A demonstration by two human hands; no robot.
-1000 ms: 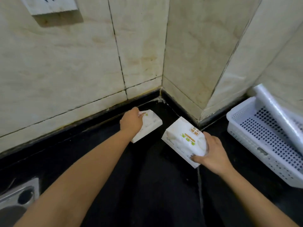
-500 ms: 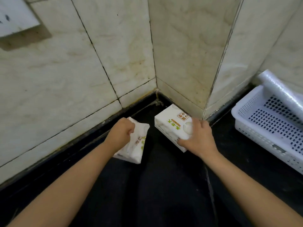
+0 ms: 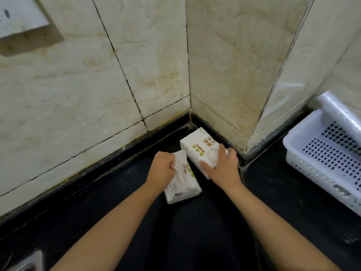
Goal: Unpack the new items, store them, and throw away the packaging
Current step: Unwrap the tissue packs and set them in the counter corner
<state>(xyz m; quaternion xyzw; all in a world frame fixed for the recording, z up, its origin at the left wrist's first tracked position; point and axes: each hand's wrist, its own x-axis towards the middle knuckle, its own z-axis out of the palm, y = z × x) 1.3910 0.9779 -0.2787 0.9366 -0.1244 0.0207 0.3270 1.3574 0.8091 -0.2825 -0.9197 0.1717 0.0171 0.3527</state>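
Note:
Two white tissue packs with green and orange print lie on the black counter near the tiled wall corner. My right hand rests spread on top of the far pack, which sits against the right wall's base close to the corner. My left hand is clenched on the upper end of the near pack, which lies tilted just left of the far one, touching it or nearly so.
A white perforated plastic basket stands on the counter at right, with a roll of clear film resting across its far rim. A wall pillar juts out between the packs and the basket. A metal fitting shows at bottom left.
My right hand has slid its pack back into the corner against the wall. My left hand has pulled the other pack toward me and turned it, bringing it beside the first.

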